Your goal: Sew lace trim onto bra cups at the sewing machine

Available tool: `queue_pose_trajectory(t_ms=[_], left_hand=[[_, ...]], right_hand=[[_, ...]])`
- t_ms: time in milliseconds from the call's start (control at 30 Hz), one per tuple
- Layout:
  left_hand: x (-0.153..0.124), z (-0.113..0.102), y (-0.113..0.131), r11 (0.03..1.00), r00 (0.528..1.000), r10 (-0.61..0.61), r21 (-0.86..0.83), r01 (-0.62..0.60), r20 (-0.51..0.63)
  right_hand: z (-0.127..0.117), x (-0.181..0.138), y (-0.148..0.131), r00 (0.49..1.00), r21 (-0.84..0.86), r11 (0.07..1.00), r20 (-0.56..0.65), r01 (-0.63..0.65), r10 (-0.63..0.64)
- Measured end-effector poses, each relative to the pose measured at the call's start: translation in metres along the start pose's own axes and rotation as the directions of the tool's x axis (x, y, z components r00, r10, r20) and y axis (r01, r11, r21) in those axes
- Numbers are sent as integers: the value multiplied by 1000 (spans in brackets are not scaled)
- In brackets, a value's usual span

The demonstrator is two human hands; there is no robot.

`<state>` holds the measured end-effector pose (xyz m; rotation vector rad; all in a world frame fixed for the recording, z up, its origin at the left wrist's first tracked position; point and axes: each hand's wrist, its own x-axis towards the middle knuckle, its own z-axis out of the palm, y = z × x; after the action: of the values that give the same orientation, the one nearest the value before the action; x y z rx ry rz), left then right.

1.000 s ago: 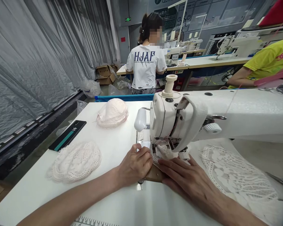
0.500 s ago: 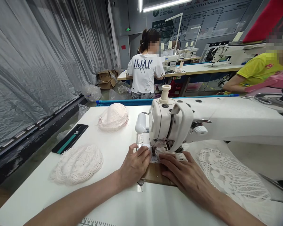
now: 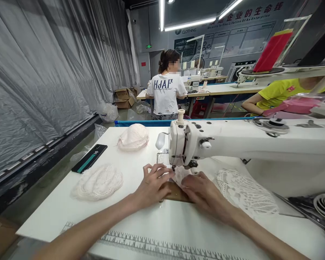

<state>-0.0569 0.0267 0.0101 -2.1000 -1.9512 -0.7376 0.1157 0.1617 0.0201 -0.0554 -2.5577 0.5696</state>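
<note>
A piece of thin white fabric (image 3: 181, 174) lies at the needle area of a white sewing machine (image 3: 219, 139). My right hand (image 3: 204, 191) has its fingers closed on the fabric's right side, close in front of the presser foot. On the left of the needle, my left hand (image 3: 153, 184) is bent with its fingers apart, fingertips at the fabric's edge. Its thumb is over the brown plate (image 3: 177, 192) in front of the needle. White lace (image 3: 246, 191) is spread under the machine arm, to the right of my right hand. The needle tip is hidden.
On the table's left are a pale pink cup-shaped fabric piece (image 3: 133, 137), a folded lace piece (image 3: 99, 181) and a black phone-like slab with a green stripe (image 3: 89, 159). A ruler scale (image 3: 148, 245) runs along the front. Two people (image 3: 166, 90) sit at machines beyond.
The view has tilted up and shifted. My right hand now grips raised white fabric at the needle, where it lay flatter before. My left hand's fingers have spread apart.
</note>
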Motion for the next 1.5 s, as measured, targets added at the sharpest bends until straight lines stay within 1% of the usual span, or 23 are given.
queue_pose_trajectory(t_ms=[67,100,133,167,233,267,300,333,367,433,467,500,567,667,767,800,867,1033,1100,1200,1300,1400,1500], left_hand=[[-9,-16,14,961,974,-147,-208,182,172],[-14,-23,22,900,942,-211,-325,291,261],[-18,-29,30,801,904,-259,-448,398,340],[-22,-33,37,660,861,-292,-564,497,417],[-29,-39,53,291,778,-298,-724,626,553],[-32,-41,61,106,744,-282,-751,651,605],[-35,-42,69,-46,721,-268,-756,653,639],[-39,-44,77,-156,713,-258,-756,636,652],[-43,-46,84,-227,719,-253,-762,606,647],[-52,-51,96,-287,745,-254,-784,551,617],[-57,-52,100,-292,750,-247,-785,547,614],[-61,-53,105,-286,741,-234,-773,567,630],[-70,-53,112,-251,689,-224,-724,643,689],[-83,-46,119,-195,611,-259,-660,725,748],[-97,-37,124,-174,574,-283,-630,757,768],[-101,-34,126,-165,561,-286,-616,770,777],[-108,-28,129,-122,545,-298,-597,793,784],[-117,-15,133,42,586,-331,-608,793,740],[-120,-12,132,46,588,-337,-611,790,735],[-123,-9,132,17,569,-305,-592,805,764],[-123,-8,134,61,547,-288,-555,830,786],[-121,-8,134,130,565,-295,-553,823,771],[-122,-7,132,127,585,-279,-574,809,762]], right_hand=[[-17,-5,-16,992,298,948,81,-114,93],[-25,-9,-24,982,418,890,131,-182,139],[-32,-12,-31,969,512,824,179,-242,172],[-39,-16,-38,957,587,757,220,-286,191],[-47,-26,-50,937,677,649,276,-347,214],[-50,-32,-56,930,699,613,293,-368,223],[-53,-38,-61,921,707,590,311,-389,234],[-55,-44,-66,910,703,578,333,-415,247],[-57,-50,-71,896,685,578,358,-443,262],[-61,-62,-82,867,624,610,424,-489,261],[-61,-68,-87,855,594,631,458,-499,244],[-60,-72,-93,843,572,648,493,-502,218],[-52,-79,-104,819,572,640,548,-513,167],[-32,-88,-115,771,629,487,614,-606,166],[-14,-100,-119,708,641,321,686,-697,169],[-9,-104,-119,689,634,287,707,-718,160],[-2,-112,-119,672,625,265,725,-734,154],[12,-125,-118,701,629,318,675,-709,229],[15,-130,-116,688,621,297,679,-725,257],[18,-135,-112,660,603,270,702,-751,268],[19,-135,-112,670,588,328,693,-739,267],[21,-134,-113,679,578,363,670,-731,300],[26,-137,-109,663,572,336,668,-748,338]])
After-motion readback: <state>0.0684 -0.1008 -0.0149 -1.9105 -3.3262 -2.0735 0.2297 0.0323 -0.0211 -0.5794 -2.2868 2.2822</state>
